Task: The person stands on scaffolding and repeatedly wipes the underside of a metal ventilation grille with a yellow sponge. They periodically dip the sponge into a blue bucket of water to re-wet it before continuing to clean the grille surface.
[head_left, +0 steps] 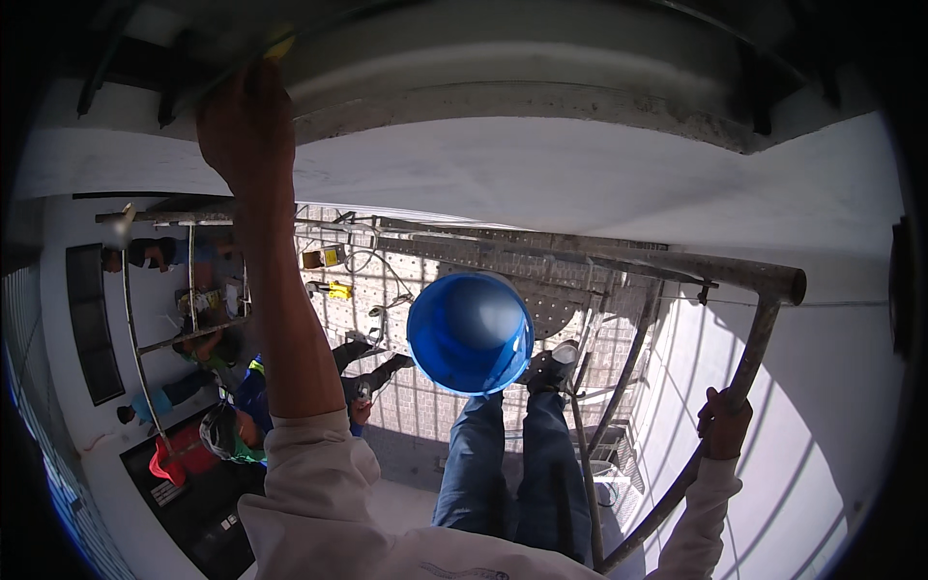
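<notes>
My left hand (246, 126) is raised at the upper left against the ledge, its fingers closed. Just past the fingers a bit of something yellow (280, 46) peeks out, mostly hidden and too small to name. The pale concrete ledge (541, 101) runs across the top, over a white wall (464, 159). My right hand (723, 423) is wrapped round a metal scaffold pipe (746, 360) at the right. Between my arms is a blue bucket (440, 338) with pale greyish contents, in front of my legs and near my feet.
A horizontal scaffold pipe (715, 266) and perforated metal planks (483, 256) lie beyond the bucket. Below on the left, a person in a helmet (227, 433) stands near a red container (169, 464). Other people (169, 253) are farther off by another scaffold frame (135, 319).
</notes>
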`<action>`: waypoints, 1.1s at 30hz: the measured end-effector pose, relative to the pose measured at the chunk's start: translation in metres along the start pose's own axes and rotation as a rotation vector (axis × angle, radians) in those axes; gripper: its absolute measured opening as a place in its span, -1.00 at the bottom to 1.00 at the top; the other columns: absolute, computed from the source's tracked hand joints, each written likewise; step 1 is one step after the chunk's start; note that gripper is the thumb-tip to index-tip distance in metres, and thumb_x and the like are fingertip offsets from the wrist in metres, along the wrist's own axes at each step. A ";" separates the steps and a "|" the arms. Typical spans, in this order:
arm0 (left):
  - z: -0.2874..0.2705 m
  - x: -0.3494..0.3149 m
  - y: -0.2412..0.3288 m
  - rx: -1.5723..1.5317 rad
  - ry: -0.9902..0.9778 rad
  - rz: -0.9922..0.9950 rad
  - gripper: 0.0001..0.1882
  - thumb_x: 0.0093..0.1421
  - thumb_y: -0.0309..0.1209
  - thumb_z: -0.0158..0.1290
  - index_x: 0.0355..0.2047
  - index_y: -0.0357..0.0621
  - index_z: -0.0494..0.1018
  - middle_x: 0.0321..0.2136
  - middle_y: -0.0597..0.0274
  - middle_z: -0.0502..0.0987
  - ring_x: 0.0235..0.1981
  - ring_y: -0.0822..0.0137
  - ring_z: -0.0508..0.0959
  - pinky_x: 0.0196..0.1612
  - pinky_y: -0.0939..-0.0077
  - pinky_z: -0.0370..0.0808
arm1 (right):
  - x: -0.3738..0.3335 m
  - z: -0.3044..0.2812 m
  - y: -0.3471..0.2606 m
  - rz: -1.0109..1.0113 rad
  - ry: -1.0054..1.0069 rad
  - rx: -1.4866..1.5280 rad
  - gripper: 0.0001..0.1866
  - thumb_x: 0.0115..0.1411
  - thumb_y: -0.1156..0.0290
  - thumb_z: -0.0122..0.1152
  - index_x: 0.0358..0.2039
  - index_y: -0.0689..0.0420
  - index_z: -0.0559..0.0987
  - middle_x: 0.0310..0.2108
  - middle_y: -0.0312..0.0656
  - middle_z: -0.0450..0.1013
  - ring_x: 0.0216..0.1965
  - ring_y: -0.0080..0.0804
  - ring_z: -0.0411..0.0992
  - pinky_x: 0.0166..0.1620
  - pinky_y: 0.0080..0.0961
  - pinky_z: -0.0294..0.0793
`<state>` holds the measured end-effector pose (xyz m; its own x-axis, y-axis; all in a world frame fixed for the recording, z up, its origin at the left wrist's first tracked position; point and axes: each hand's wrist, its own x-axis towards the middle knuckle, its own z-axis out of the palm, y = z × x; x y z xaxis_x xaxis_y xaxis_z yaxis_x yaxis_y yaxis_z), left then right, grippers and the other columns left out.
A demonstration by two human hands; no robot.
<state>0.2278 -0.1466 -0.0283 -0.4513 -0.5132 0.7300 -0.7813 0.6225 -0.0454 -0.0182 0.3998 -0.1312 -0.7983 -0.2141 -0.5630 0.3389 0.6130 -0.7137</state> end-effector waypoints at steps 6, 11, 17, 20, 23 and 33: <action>0.013 0.000 0.092 -0.097 0.114 -0.006 -0.77 0.14 -0.31 0.10 -0.23 -0.13 0.55 -0.21 0.20 0.58 -0.19 0.17 0.54 -0.09 0.33 0.44 | 0.000 0.002 -0.004 0.027 0.021 0.001 -0.82 0.09 0.52 0.21 -0.53 0.15 0.37 -0.78 -0.23 0.32 -0.85 -0.54 0.22 -0.78 -0.59 0.15; -0.008 -0.019 0.092 -0.572 0.059 0.061 -0.74 0.02 -0.53 0.20 -0.23 -0.03 0.54 -0.18 0.32 0.57 -0.16 0.25 0.48 -0.11 0.39 0.43 | -0.003 0.005 -0.009 0.055 0.038 0.025 -0.80 0.05 0.51 0.25 -0.59 0.16 0.39 -0.79 -0.22 0.34 -0.85 -0.54 0.23 -0.78 -0.61 0.16; -0.008 -0.011 0.012 -0.136 -0.114 -0.363 -0.68 0.19 -0.20 0.09 -0.08 -0.03 0.52 -0.19 0.05 0.55 -0.13 0.10 0.54 -0.06 0.25 0.46 | -0.008 0.005 -0.012 0.039 0.007 0.038 -0.78 0.06 0.47 0.27 -0.61 0.16 0.40 -0.77 -0.24 0.35 -0.83 -0.56 0.25 -0.78 -0.61 0.17; 0.007 -0.009 0.057 -0.142 -0.035 -0.254 -0.67 0.24 -0.20 0.00 -0.06 -0.05 0.50 -0.16 0.03 0.55 -0.13 0.05 0.53 -0.04 0.20 0.42 | -0.008 0.005 -0.014 0.016 0.013 -0.023 -0.78 0.06 0.45 0.27 -0.61 0.18 0.40 -0.76 -0.24 0.36 -0.83 -0.57 0.26 -0.77 -0.60 0.19; 0.013 0.002 0.137 -0.226 -0.045 -0.069 -0.66 0.25 -0.26 -0.06 -0.02 -0.09 0.48 -0.14 0.03 0.54 -0.12 0.04 0.53 0.00 0.25 0.41 | -0.008 0.005 -0.016 0.037 0.005 -0.011 -0.78 0.06 0.45 0.27 -0.60 0.18 0.40 -0.75 -0.23 0.37 -0.81 -0.58 0.27 -0.75 -0.61 0.22; 0.005 0.028 0.312 -0.862 -0.087 0.213 -0.75 0.17 -0.44 0.05 -0.12 -0.13 0.51 -0.20 0.10 0.56 -0.20 0.14 0.56 -0.09 0.32 0.46 | -0.009 0.004 -0.018 0.040 -0.023 0.010 -0.75 0.04 0.43 0.31 -0.61 0.18 0.39 -0.74 -0.23 0.39 -0.80 -0.59 0.29 -0.74 -0.62 0.24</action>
<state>-0.0309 0.0302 -0.0254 -0.6087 -0.3567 0.7087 -0.0973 0.9201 0.3795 -0.0150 0.3877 -0.1150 -0.7722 -0.2070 -0.6007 0.3757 0.6137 -0.6944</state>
